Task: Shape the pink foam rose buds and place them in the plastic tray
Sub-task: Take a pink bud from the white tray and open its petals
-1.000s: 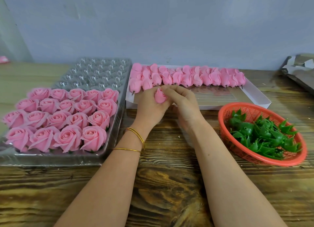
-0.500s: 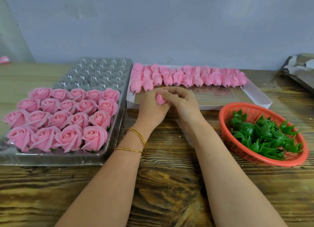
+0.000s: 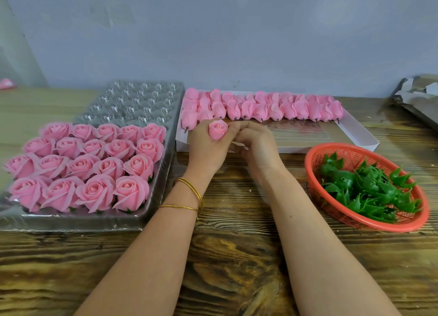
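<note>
Pink foam rose bud (image 3: pixel 217 130) stands upright in the left hand (image 3: pixel 208 150), above the near edge of the white box (image 3: pixel 355 135) and between the two containers it travels between. The fingers curl round its lower half, so the spiral centre faces up toward the camera, probably so the person can judge the bloom while working it. The right hand (image 3: pixel 257 147) presses close against the left, fingers curled, with its fingertips (image 3: pixel 233 126) meeting the bud's right edge in what looks like a pinch on an outer petal. That suits peeling the petals outward one at a time. Unshaped buds (image 3: pixel 272 107) lie on their sides in rows along the far side of the box, stubs pointing toward the person, which makes each one easy to pick up by its base. The plastic tray (image 3: pixel 132 97) sits just left of the box, touching or nearly touching it. Opened roses (image 3: pixel 90 166) fill its near rows and its far cells are empty, so the next bloom likely goes into the first bare row behind them. An orange basket (image 3: pixel 365 223) of green calyxes (image 3: pixel 369 187) waits on the right of the wooden table (image 3: pixel 237 256), within reach of the right hand. The petals on this bud are tight, so shaping seems barely begun.
</note>
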A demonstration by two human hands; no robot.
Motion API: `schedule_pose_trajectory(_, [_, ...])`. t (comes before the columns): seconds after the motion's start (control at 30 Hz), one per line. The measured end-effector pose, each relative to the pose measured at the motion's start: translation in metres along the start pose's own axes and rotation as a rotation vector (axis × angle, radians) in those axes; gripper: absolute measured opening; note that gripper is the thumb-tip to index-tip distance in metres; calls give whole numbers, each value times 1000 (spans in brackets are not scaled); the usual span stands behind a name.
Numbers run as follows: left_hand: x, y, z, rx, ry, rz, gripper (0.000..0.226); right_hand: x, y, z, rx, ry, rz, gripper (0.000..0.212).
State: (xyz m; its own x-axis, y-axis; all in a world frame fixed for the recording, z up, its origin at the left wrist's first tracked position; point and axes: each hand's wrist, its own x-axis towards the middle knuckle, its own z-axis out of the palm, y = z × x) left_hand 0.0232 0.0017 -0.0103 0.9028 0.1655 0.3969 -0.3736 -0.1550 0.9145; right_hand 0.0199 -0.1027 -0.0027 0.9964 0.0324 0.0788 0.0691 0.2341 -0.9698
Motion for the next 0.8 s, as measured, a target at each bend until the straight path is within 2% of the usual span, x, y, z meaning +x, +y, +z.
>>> schedule_pose_trajectory(0.03, [0,1,0,-26,8,-15,21,0,2,0,-58,-1,-18,27])
schedule_pose_trajectory(0.13, [0,2,1,-132,12,-54,54,-3,5,0,-187,-67,-67,31])
schedule_pose_trajectory(0.27, [-2,7,1,-223,16,-94,61,-5,7,2,-199,-171,-89,49])
schedule_pose_trajectory(0.43, [-2,8,2,-256,-51,-151,45,-6,7,4,-218,-132,-115,43])
schedule_pose_trajectory(0.57, [-2,6,1,-277,-91,-163,18,-7,7,4,-155,-177,-73,41])
schedule_pose_trajectory(0.8, [1,4,-5,-274,-146,-152,25,-12,4,0,-107,-264,13,36])
